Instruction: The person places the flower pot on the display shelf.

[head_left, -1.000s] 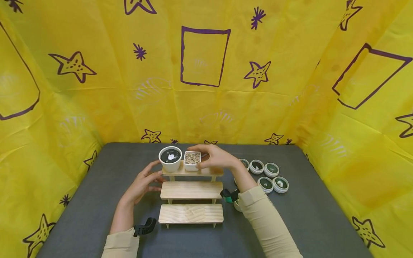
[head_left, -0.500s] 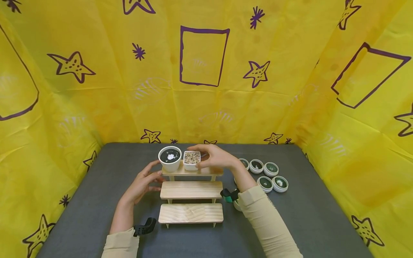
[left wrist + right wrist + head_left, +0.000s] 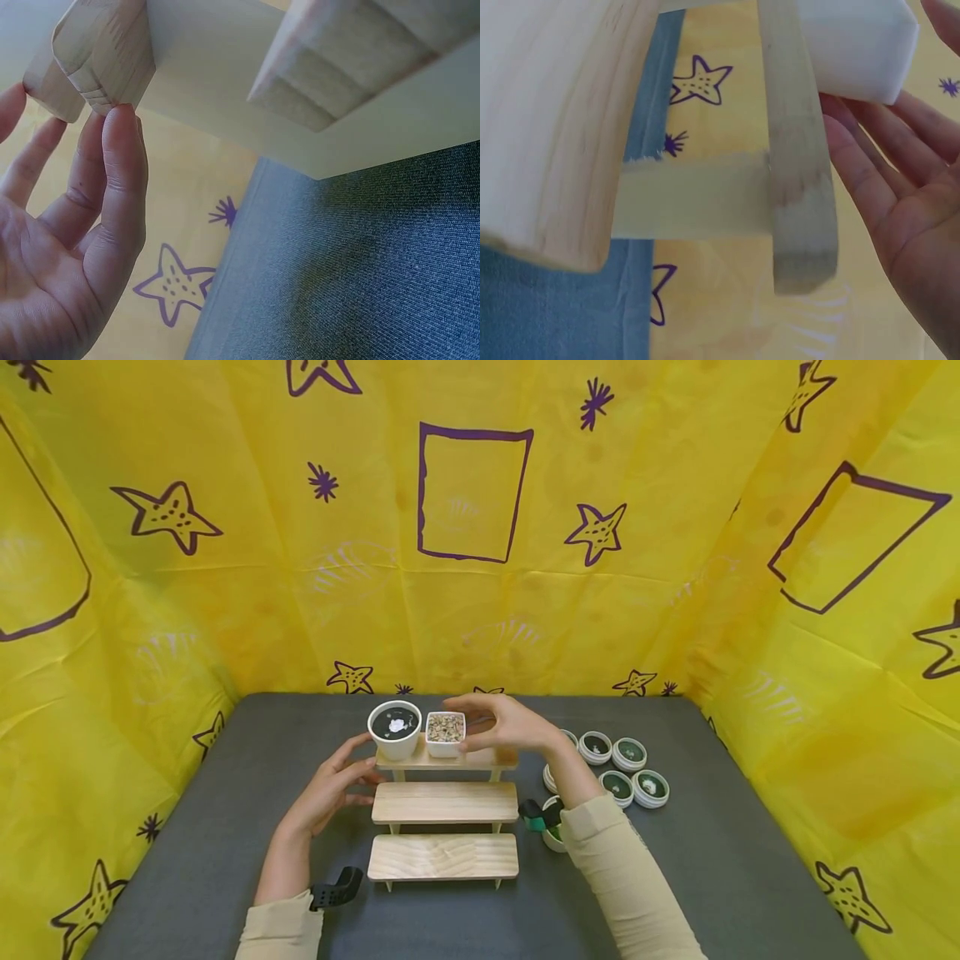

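Note:
A three-tier wooden stand (image 3: 446, 802) is on the dark table. On its top tier, a white round pot (image 3: 395, 742) with dark filling is at the left end, beside a small white square pot (image 3: 446, 749) filled with pebble-like bits. My left hand (image 3: 327, 789) touches the stand's left side; in the left wrist view its fingertips rest on the board ends (image 3: 112, 60). Right of the square pot, my right hand (image 3: 512, 727) has its thumb and fingers loosely spread close to it. The right wrist view shows the pot's white wall (image 3: 859, 49) in front of those fingers.
Several round white pots with dark or green contents stand right of the stand, including one pot (image 3: 628, 752) at the back and another pot (image 3: 650, 789) nearer. My right forearm partly covers others. A yellow patterned cloth (image 3: 476, 610) encloses the grey table (image 3: 285, 727).
My right hand has loosened and shifted slightly right, away from the square pot, which stays on the top tier. The left hand has kept its place.

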`<state>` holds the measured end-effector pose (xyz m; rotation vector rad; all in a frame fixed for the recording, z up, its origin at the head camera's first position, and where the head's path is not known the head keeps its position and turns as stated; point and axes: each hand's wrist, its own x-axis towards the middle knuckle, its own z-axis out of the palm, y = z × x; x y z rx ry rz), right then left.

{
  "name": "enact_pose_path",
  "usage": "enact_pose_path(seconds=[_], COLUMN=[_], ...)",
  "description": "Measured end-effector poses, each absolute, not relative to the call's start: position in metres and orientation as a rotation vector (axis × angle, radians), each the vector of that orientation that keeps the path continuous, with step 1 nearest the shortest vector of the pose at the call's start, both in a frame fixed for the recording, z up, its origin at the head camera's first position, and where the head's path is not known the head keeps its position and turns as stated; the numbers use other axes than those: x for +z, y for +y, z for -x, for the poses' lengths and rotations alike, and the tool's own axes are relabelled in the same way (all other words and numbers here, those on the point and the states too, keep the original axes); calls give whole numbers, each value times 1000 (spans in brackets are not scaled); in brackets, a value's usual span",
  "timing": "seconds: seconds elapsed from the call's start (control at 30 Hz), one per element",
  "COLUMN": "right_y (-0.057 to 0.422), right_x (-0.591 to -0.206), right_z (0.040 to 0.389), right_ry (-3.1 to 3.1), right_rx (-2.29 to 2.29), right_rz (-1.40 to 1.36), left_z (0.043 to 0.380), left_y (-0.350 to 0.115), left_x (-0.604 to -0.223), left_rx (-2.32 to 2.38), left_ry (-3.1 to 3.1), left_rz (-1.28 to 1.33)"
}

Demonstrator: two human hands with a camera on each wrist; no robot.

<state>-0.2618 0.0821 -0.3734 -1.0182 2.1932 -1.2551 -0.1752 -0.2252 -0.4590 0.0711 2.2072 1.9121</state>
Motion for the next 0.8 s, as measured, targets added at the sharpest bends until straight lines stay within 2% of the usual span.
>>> enact_pose_path(seconds=[0.8], right_y=[149], right_x=[-373], right_z=[239], right_ry=[2272], right_rx=[-1349], right_rz=[1075], left_z=[174], left_y=[-226], left_x=[-458], left_rx=[1916], left_ry=[2202], left_rz=[-85])
